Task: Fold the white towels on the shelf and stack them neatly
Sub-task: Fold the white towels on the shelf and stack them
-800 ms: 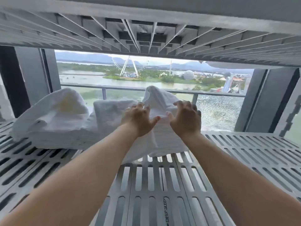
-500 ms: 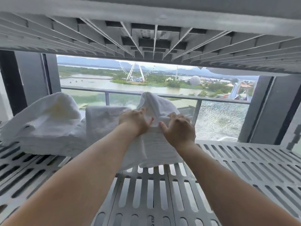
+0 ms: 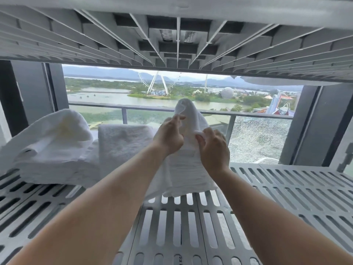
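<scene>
A loose white towel (image 3: 186,169) stands bunched up on the slatted grey shelf (image 3: 298,190), its top corner peaking above my hands. My left hand (image 3: 169,137) pinches its upper left edge. My right hand (image 3: 214,148) grips a fold of it on the right, fingers curled into the cloth. The towel's lower hem lies on the shelf. To the left stands a folded white towel (image 3: 124,146), and further left a stack of folded white towels (image 3: 53,150) topped by a rumpled one.
Another slatted shelf (image 3: 177,35) hangs low overhead. Dark window frames (image 3: 313,127) stand at both sides, with a glass balcony railing (image 3: 248,134) behind the shelf. Bare slatted shelf stretches to the right and toward me.
Both hands have closed on the loose towel and lifted its top, so it stands taller and narrower. The view has shifted slightly.
</scene>
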